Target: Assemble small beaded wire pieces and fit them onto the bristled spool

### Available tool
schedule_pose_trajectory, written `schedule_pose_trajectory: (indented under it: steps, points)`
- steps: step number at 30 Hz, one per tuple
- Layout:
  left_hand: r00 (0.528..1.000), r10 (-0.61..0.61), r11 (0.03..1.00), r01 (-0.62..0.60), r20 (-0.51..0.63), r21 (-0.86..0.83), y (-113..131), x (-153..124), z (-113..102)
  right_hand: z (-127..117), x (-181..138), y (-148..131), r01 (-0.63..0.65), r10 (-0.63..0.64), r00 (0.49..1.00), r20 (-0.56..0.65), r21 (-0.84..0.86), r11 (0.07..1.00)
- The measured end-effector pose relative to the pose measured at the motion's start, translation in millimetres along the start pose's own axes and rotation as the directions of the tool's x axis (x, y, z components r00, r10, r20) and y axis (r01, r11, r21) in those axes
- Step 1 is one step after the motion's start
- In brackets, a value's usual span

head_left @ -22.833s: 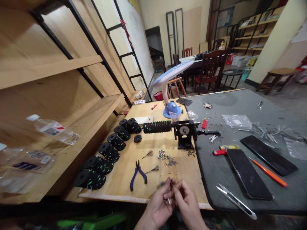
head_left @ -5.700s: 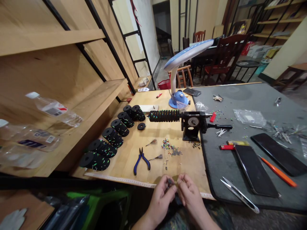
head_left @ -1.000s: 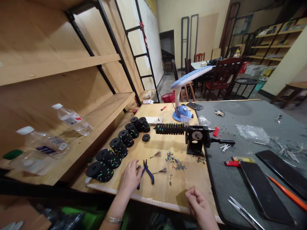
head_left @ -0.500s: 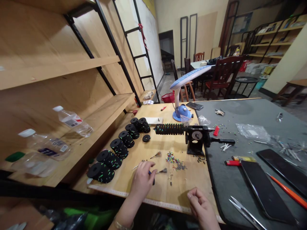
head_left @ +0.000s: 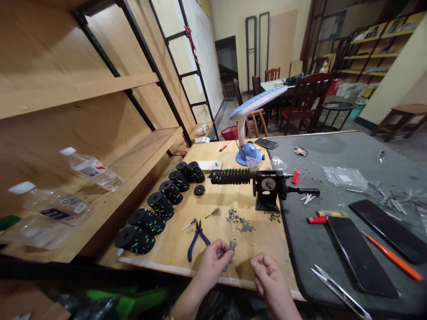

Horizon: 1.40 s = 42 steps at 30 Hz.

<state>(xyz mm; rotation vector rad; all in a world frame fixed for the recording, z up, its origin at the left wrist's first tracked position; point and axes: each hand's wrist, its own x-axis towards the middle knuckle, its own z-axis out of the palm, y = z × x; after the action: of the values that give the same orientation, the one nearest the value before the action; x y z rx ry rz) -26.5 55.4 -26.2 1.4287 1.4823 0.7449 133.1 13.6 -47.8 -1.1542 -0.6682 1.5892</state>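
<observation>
Bottles (head_left: 91, 170) of clear plastic lie tilted on the wooden shelf (head_left: 150, 149) to the left, the nearest with a green cap; whether they hold liquid cannot be told. On the workbench, the left hand (head_left: 216, 258) has thumb and forefinger pinched on a small tuft of thin grey pieces (head_left: 232, 244), raised above the near part of the wooden surface. The right hand (head_left: 265, 271) is beside it, apart, its fingers curled in and the thumb against the forefinger; whether anything fine is between them cannot be told. Blue-handled pliers (head_left: 198, 240) lie partly spread just beside the left hand.

A clear plastic bag (head_left: 353, 178) lies flat on the grey mat (head_left: 320, 151), with a white label in or on it. Two smaller crumpled bags (head_left: 278, 163) sit by the blue lamp (head_left: 249, 153), their contents too small to tell. The coloured beads (head_left: 235, 215) are in a loose pile on the wood, touching a heap of grey slivers (head_left: 247, 227). Black speckled foam rolls (head_left: 135, 240) stand in a row at the left, and ridged black foam is threaded on the shaft of the hand-cranked winder (head_left: 267, 189).
</observation>
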Motion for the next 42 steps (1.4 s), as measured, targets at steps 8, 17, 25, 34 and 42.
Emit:
schedule_pose_trajectory:
  steps: [8, 17, 25, 34, 42]
  points:
    - [0.988, -0.15, 0.862, 0.152, 0.044, -0.483, 6.5, -31.9, 22.2, 16.7, -0.3, -1.6, 0.001, 0.002, 0.997, 0.071, -0.046, 0.999]
    - [0.993, -0.113, 0.897, 0.113, 0.025, -0.428, 4.2, -38.4, 32.0, 13.4, -3.2, 2.2, 0.047, -0.041, 0.998, 0.05, -0.117, 0.992]
    - [0.997, -0.064, 0.922, 0.042, -0.044, -0.385, 4.8, -43.6, 35.5, 10.8, -7.6, 3.8, 0.129, -0.123, 0.991, 0.042, -0.208, 0.97]
    - [0.996, -0.092, 0.854, 0.087, 0.015, -0.513, 4.6, -42.4, 38.3, 9.6, -4.0, 8.8, 0.057, -0.054, 0.998, 0.037, -0.114, 0.992]
    - [0.973, -0.147, 0.687, 0.231, 0.18, -0.689, 12.4, -43.8, 35.6, 11.9, -1.5, 3.3, -0.04, 0.04, 0.999, 0.026, 0.004, 0.999]
